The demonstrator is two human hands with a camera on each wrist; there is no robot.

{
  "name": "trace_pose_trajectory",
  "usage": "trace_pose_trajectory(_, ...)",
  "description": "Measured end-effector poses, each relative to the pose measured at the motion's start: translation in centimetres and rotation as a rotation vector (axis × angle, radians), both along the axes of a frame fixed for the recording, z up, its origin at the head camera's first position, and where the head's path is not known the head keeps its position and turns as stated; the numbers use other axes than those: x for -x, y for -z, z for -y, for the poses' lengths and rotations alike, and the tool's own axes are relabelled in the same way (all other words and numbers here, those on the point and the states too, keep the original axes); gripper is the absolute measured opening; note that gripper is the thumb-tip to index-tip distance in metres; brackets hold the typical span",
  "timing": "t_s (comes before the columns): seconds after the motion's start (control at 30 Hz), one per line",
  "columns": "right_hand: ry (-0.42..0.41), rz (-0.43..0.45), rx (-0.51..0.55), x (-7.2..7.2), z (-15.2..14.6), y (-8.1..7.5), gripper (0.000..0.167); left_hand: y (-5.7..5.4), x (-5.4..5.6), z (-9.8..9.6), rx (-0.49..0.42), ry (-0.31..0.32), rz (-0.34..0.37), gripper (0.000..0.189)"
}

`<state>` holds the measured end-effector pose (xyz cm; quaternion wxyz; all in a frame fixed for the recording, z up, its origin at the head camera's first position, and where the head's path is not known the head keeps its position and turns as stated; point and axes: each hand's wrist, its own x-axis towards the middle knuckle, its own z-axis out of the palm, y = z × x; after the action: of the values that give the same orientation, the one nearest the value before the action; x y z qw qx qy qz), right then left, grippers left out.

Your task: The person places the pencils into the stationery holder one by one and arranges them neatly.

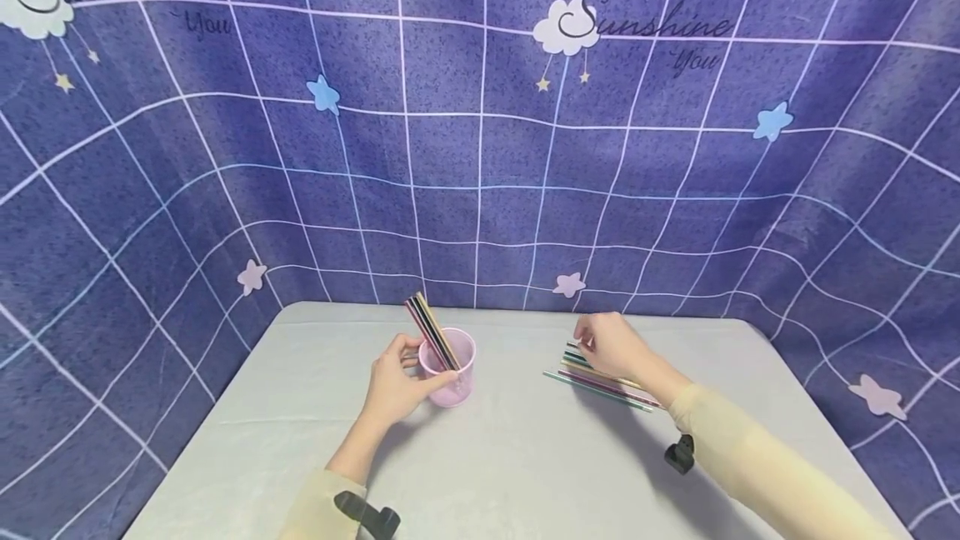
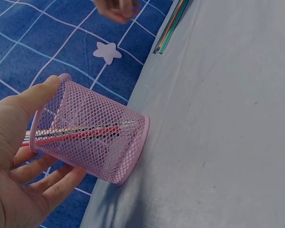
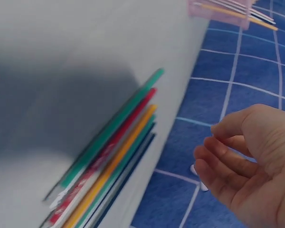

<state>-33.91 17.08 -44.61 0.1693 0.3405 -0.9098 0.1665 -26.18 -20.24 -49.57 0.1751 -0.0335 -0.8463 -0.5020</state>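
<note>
On the left part of the table (image 1: 510, 465), a pink mesh pencil cup (image 2: 95, 107) is standing, apparently upright, with several slim coloured sticks (image 1: 429, 330) leaning inside it and projecting past the rim. The left hand (image 1: 396, 390) is gripping the cup, thumb on one side, fingers curving round the other. The right hand (image 1: 615, 348) is hovering near the loose sticks (image 3: 118, 156) at right; its fingers are bending loosely, and no stick is showing between them. Caution: the loose sticks are lying closely side by side, so a careless pinch could be catching two or rolling others away. The inserted sticks are leaning one way; if the cup is losing its support, their weight could be tipping it. Surface: the tabletop is showing pale grey, faintly creased, with shadows falling near both hands. Room: blue-purple fabric (image 1: 450, 148) is hanging behind and beside the table, bearing grid lines, stars (image 1: 323, 95) and clouds (image 1: 567, 26).
</note>
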Motion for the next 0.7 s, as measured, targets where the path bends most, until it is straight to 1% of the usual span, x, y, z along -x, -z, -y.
trace_pose_trajectory(0.13, 0.006, 0.042, -0.043, -0.5, -1.4, 0.8, 0.013, 0.0, 0.0, -0.1, 0.001, 0.001, 0.008, 0.068)
trace_pose_trajectory(0.27, 0.012, 0.077, -0.055, -0.8, -2.2, 1.3, 0.013, -0.1, 0.1, 0.0, 0.011, -0.003, 0.002, 0.068)
trace_pose_trajectory(0.5, -0.023, 0.067, -0.07, -1.2, -2.7, 2.0, 0.014, -0.1, 0.0, 0.1, 0.02, -0.008, 0.001, 0.069)
trace_pose_trajectory(0.7, -0.038, 0.109, -0.085, -1.8, -2.7, 2.8, 0.016, 0.0, 0.0, 0.0, 0.003, -0.002, -0.004, 0.069)
